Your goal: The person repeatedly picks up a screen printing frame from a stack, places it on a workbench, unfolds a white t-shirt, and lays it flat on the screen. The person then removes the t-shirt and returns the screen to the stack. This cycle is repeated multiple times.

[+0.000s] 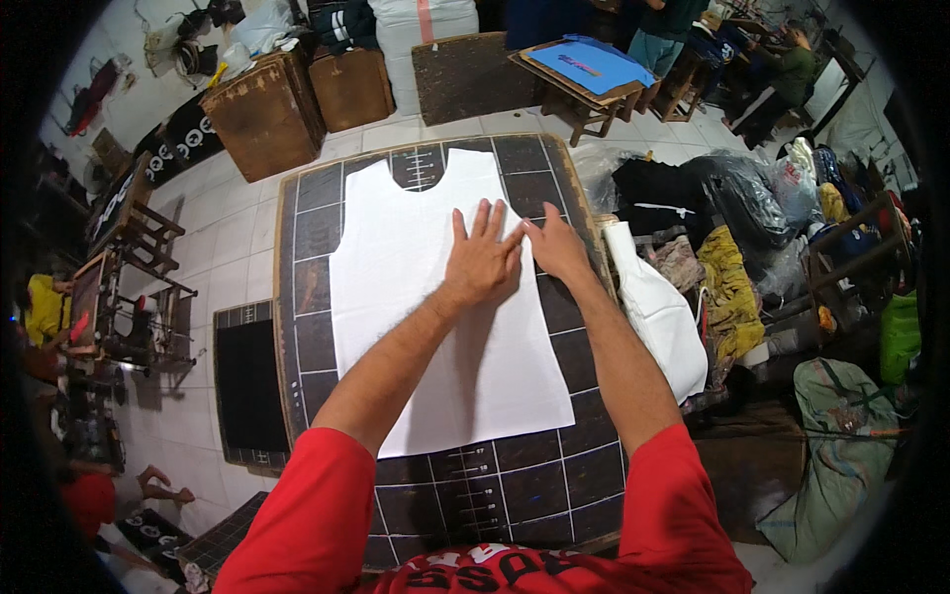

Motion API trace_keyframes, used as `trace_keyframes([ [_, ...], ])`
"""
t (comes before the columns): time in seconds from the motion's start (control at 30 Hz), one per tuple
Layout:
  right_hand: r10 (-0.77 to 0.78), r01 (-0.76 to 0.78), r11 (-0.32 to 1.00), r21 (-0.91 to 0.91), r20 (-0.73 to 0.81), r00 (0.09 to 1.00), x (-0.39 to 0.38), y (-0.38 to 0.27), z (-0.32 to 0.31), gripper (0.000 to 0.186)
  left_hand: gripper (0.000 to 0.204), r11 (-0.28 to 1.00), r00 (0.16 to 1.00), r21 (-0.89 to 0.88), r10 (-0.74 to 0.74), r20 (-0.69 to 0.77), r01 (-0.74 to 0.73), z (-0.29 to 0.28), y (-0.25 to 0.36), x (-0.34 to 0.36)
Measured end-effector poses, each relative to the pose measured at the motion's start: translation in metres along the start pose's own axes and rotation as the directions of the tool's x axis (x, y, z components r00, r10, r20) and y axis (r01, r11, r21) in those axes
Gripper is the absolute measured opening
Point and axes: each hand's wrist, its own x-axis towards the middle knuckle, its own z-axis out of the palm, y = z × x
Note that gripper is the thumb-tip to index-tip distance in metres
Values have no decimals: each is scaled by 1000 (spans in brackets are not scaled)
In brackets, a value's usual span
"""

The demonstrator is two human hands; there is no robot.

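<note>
A white sleeveless garment panel [435, 327] with a scooped neck lies flat on a dark board [534, 475] marked with white grid lines. My left hand [482, 255] rests palm down on the panel's upper right part, fingers spread. Close beside it, my right hand [560, 245] is at the right armhole edge, its thumb touching the cloth there and its forefinger stretched away from the thumb. The right hand's other fingers are partly hidden. Both thumbs nearly meet at that edge. Slight creases run down the panel below my left hand.
Rolled white cloth [658, 317] leans along the board's right side, near a heap of dark, plastic-wrapped garments [732, 203]. A small table [594, 74] bearing blue cloth stands behind. A wooden box [262, 114] is at back left, a black board [247, 381] at left. Other people work around.
</note>
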Motion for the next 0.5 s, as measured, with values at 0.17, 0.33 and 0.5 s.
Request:
trace_keyframes([
  [0.17,-24,14,992,128,71,997,-77,16,-11,73,52,991,999,-125,46,-13,-48,-27,35,-40],
  [0.33,-14,-9,973,230,96,995,-121,30,-13,65,56,988,993,-144,73,89,-60,-44,54,-68],
  [0.5,-114,112,994,-19,-190,975,-69,27,0,35,56,974,989,-225,41,144,-8,-42,46,-53],
])
